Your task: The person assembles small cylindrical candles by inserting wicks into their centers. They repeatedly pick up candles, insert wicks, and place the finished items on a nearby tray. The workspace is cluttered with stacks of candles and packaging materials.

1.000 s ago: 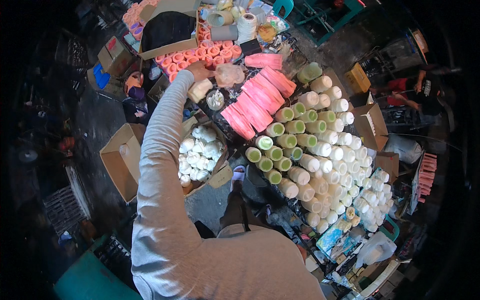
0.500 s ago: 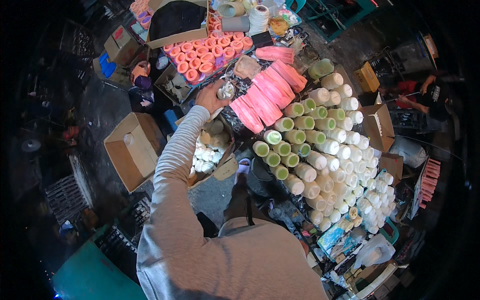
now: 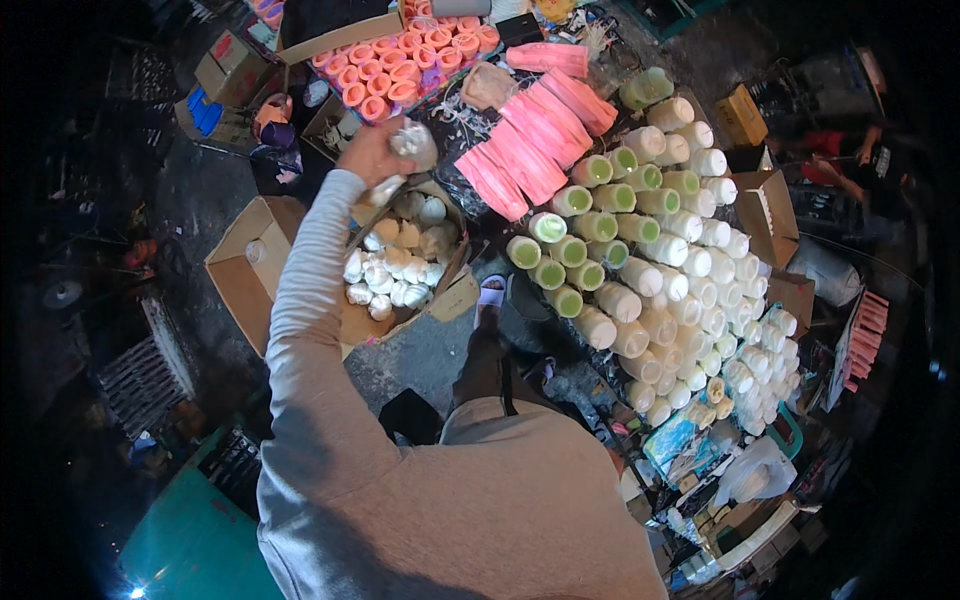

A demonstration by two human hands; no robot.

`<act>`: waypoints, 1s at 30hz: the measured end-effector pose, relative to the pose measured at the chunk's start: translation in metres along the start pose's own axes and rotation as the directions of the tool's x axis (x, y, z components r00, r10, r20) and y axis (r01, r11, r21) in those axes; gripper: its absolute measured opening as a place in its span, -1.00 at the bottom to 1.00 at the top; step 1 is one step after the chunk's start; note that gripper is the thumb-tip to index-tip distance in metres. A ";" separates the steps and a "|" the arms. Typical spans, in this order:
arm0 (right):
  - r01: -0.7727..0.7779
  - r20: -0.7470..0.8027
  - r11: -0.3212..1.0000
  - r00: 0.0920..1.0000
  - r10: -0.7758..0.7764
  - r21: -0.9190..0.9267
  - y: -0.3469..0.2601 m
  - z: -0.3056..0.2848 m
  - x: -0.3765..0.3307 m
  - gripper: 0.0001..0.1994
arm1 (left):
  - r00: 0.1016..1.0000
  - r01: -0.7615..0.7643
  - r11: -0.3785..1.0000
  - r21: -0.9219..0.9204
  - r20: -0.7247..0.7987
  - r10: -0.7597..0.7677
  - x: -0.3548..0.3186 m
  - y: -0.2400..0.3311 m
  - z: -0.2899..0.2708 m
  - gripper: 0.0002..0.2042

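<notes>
I wear a plain pale-grey top [image 3: 520, 500]. Its long left sleeve [image 3: 305, 290] gathers in ring-like creases and ends at my left hand [image 3: 371, 154], which is bare. Just beyond the top are dark trousers [image 3: 482, 368] and a narrow black strip; farthest from it, a pale lavender slipper [image 3: 491, 296].

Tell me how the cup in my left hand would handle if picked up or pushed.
The pale cup is probably light, being small enough for the left hand alone to hold. Its rounded outline suggests it might roll if laid on its side. Blur hides how stiff it is.
</notes>
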State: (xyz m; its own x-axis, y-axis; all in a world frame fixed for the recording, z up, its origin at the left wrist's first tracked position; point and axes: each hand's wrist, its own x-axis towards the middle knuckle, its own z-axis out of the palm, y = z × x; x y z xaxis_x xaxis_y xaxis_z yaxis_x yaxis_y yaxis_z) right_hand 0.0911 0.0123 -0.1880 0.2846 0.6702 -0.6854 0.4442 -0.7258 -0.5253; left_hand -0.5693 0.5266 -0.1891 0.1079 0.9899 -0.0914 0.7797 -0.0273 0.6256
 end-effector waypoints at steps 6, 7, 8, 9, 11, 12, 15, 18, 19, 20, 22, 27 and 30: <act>0.089 -0.030 0.991 0.996 -0.087 0.099 0.009 -0.010 -0.012 -0.79 | 0.984 0.131 0.985 0.110 -0.136 -0.116 0.053 -0.001 0.077 -0.21; 0.002 -0.016 0.999 1.000 -0.001 0.052 0.014 -0.010 -0.013 -0.79 | 0.986 0.148 0.982 0.118 -0.087 -0.139 0.064 -0.002 0.079 -0.17; -0.038 -0.024 0.998 0.999 0.039 0.044 0.019 -0.007 -0.011 -0.79 | 0.985 0.153 0.981 0.116 -0.093 -0.143 0.073 -0.002 0.082 -0.14; -0.077 -0.030 0.996 0.996 0.078 0.038 0.026 -0.003 -0.011 -0.79 | 0.984 0.151 0.982 0.117 -0.112 -0.138 0.080 -0.002 0.083 -0.11; -0.090 -0.042 0.994 0.995 0.092 0.059 0.035 0.000 -0.014 -0.78 | 0.987 0.071 0.986 0.154 -0.154 -0.047 0.084 -0.002 0.077 -0.06; -0.103 -0.049 0.992 0.993 0.106 0.070 0.037 0.002 -0.017 -0.78 | 0.986 0.028 0.985 0.171 -0.167 0.001 0.082 -0.001 0.074 -0.03; -0.143 -0.067 0.986 0.987 0.149 0.086 0.034 0.004 -0.026 -0.77 | 0.943 0.231 0.968 0.096 -0.268 -0.198 0.054 0.003 0.059 0.10; -0.144 -0.031 0.990 0.989 0.143 -0.006 0.020 -0.004 -0.030 -0.73 | 0.876 0.305 0.893 -0.330 -0.272 -0.399 -0.006 0.015 0.050 -0.27; -0.105 -0.015 0.991 0.994 0.104 -0.085 0.015 -0.007 -0.029 -0.71 | 0.856 0.307 0.795 -0.523 -0.214 -0.471 -0.031 0.022 0.056 -0.42; -0.059 0.003 0.985 0.998 0.060 -0.165 0.011 -0.009 -0.025 -0.69 | 0.820 0.359 0.540 -0.761 -0.019 -0.572 -0.057 0.032 0.066 -0.57; 0.025 0.022 0.940 1.000 -0.019 -0.341 0.006 -0.012 -0.014 -0.66 | 0.731 0.394 -0.185 -0.900 0.429 -0.530 -0.118 0.060 0.099 -0.73; 0.023 0.026 0.983 1.000 -0.018 -0.185 -0.005 -0.012 -0.002 -0.67 | 0.532 0.570 -0.568 -0.594 0.793 -0.297 -0.249 0.174 0.217 -0.63; 0.084 -0.011 0.982 0.996 -0.088 -0.172 -0.025 -0.022 -0.012 -0.67 | 0.520 0.674 -0.544 -0.500 0.844 -0.131 -0.291 0.235 0.287 -0.65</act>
State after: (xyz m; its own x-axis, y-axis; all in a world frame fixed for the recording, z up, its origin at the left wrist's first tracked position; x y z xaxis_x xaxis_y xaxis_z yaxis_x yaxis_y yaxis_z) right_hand 0.0953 0.0261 -0.1557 0.2544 0.7329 -0.6310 0.6058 -0.6293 -0.4867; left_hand -0.2411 0.1919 -0.2378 0.4749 0.4015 -0.7831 -0.6596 0.7515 -0.0147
